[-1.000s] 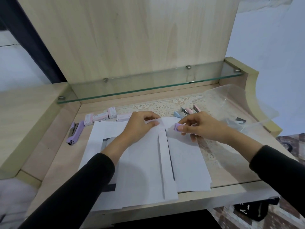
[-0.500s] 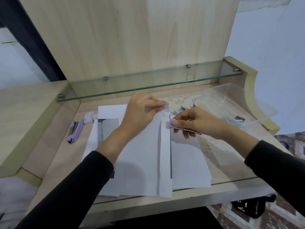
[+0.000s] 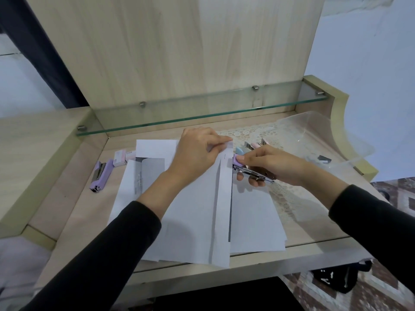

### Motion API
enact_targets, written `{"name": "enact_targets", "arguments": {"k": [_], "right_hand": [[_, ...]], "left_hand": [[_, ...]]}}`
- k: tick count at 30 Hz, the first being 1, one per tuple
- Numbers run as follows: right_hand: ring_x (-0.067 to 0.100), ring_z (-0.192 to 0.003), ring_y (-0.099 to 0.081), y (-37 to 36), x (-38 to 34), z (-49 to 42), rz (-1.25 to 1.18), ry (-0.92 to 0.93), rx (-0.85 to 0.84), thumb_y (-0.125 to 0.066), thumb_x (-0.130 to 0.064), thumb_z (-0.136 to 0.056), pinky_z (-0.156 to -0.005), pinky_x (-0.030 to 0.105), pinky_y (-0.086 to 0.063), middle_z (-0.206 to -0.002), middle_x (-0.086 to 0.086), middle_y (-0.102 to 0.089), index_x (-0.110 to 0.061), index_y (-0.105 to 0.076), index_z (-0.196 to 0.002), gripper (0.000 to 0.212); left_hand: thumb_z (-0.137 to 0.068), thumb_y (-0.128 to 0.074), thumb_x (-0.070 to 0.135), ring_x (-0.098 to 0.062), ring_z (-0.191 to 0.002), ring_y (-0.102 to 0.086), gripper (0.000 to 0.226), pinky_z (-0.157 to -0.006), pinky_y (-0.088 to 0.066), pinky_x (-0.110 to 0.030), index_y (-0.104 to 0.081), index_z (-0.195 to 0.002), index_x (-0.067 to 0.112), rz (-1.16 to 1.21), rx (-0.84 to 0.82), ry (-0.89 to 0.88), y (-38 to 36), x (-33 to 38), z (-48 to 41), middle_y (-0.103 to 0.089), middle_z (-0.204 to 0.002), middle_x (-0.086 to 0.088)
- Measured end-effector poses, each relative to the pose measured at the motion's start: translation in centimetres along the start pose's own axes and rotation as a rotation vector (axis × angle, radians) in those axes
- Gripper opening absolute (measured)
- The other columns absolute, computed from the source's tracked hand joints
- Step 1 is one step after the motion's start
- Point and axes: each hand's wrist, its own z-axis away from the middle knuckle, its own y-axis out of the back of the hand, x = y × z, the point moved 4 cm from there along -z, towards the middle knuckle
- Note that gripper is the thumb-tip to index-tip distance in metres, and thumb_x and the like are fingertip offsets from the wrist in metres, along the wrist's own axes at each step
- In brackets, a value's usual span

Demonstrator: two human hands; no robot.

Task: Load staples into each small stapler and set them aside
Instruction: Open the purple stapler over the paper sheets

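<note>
Clutching stapler beside paper strip edge

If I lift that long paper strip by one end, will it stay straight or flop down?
Probably flop: the paper strip is long, narrow and thin. It likely weighs almost nothing, so a nudge could slide it over the sheets beneath. It may crease easily where the left hand pinches its top end.

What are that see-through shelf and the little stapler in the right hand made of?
The shelf looks like glass: clear, with a green-tinted edge. The stapler gripped by the right hand seems shiny metal, mirror-bright along its body, with a matte lilac cap, probably plastic.
</note>
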Motion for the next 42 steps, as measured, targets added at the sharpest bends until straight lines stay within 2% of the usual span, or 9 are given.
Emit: {"name": "enact_targets", "arguments": {"k": [2, 6, 12, 20, 27, 34, 37, 40, 42], "right_hand": [[0.012, -0.046, -0.05, 0.0, 0.0, 0.1, 0.039, -0.007, 0.013, -0.052, -0.037, -0.087, -0.046, 0.017, -0.037, -0.059, -0.005, -0.065, -0.004, -0.066, -0.079, 0.036], [0.011, -0.046, -0.05, 0.1, -0.2, 0.1, 0.045, -0.01, 0.04, -0.054, -0.034, -0.088, -0.047, 0.018, -0.039, -0.055, -0.005, -0.065, -0.001, -0.067, -0.082, 0.036], [0.017, -0.053, -0.054, 0.2, -0.1, 0.0, 0.05, -0.007, 0.124, -0.064, -0.034, -0.08, -0.045, 0.019, -0.039, -0.077, 0.003, -0.069, -0.003, -0.069, -0.086, 0.032], [0.008, -0.038, -0.049, 0.4, -0.2, 0.0, 0.082, -0.045, 0.24, -0.078, -0.018, -0.068, -0.04, 0.018, -0.032, -0.046, -0.003, -0.059, -0.004, -0.067, -0.09, 0.028], [0.011, -0.046, -0.055, 0.1, -0.1, 0.0, 0.169, -0.041, 0.262, -0.081, -0.025, -0.061, -0.047, 0.023, -0.037, -0.072, 0.011, -0.068, -0.008, -0.066, -0.09, 0.037], [0.01, -0.044, -0.053, -0.3, -0.3, 0.3, 0.157, -0.013, 0.25, -0.077, -0.033, -0.067, -0.044, 0.02, -0.038, -0.065, 0.006, -0.067, -0.009, -0.07, -0.087, 0.032], [0.01, -0.044, -0.052, -0.2, 0.1, 0.2, 0.119, -0.046, 0.245, -0.074, -0.036, -0.072, -0.041, 0.017, -0.037, -0.069, 0.005, -0.068, -0.008, -0.071, -0.082, 0.03], [0.011, -0.043, -0.051, 0.1, 0.8, 0.2, 0.064, -0.102, 0.232, -0.069, -0.035, -0.077, -0.042, 0.018, -0.037, -0.074, 0.006, -0.069, -0.006, -0.07, -0.079, 0.029], [0.011, -0.043, -0.05, 0.1, 0.9, 0.3, 0.023, -0.106, 0.205, -0.063, -0.035, -0.082, -0.043, 0.018, -0.038, -0.069, 0.003, -0.069, -0.004, -0.07, -0.079, 0.031]], "left_hand": [[-0.077, -0.065, 0.018, -0.022, -0.065, -0.06, 0.018, -0.065, -0.05, -0.047, -0.074, -0.092, 0.014, -0.026, -0.017, 0.007, -0.2, 0.0, 0.0, -0.068, -0.07, -0.003], [-0.077, -0.065, 0.016, -0.025, -0.065, -0.06, 0.018, -0.066, -0.049, -0.043, -0.074, -0.092, 0.013, -0.121, -0.024, -0.015, -0.3, 0.2, 0.2, -0.067, -0.069, -0.004], [-0.078, -0.064, 0.009, -0.026, -0.065, -0.058, 0.018, -0.061, -0.045, -0.031, -0.073, -0.094, 0.006, -0.094, 0.016, 0.016, -0.1, 0.4, 0.6, -0.065, -0.072, -0.009], [-0.079, -0.062, 0.011, -0.026, -0.064, -0.058, 0.018, -0.057, -0.048, -0.03, -0.073, -0.093, 0.006, -0.147, 0.011, -0.046, -0.1, 0.5, 0.9, -0.063, -0.069, -0.008], [-0.08, -0.063, 0.008, -0.026, -0.07, -0.061, 0.013, -0.061, -0.051, -0.03, -0.071, -0.09, 0.003, -0.209, 0.079, -0.077, 0.2, 0.4, 1.3, -0.067, -0.075, -0.009], [-0.082, -0.062, 0.004, -0.02, -0.077, -0.053, 0.012, -0.073, -0.041, -0.028, -0.064, -0.094, 0.007, -0.201, 0.171, -0.192, 0.4, 1.4, 2.0, -0.066, -0.079, -0.009], [-0.081, -0.049, 0.0, -0.021, -0.078, -0.054, 0.015, -0.074, -0.032, -0.027, -0.06, -0.081, 0.01, -0.206, 0.138, -0.203, 0.3, 1.4, 1.9, -0.064, -0.079, -0.006], [-0.081, -0.047, 0.011, -0.017, -0.084, -0.054, 0.022, -0.08, -0.027, -0.029, -0.069, -0.08, 0.01, -0.215, 0.032, -0.157, -0.4, 0.5, 2.4, -0.066, -0.085, -0.004], [-0.082, -0.051, 0.031, -0.013, -0.091, -0.049, 0.029, -0.089, -0.025, -0.032, -0.07, -0.089, 0.011, -0.217, -0.047, -0.103, -0.7, 0.0, 3.1, -0.065, -0.092, -0.002]]}}
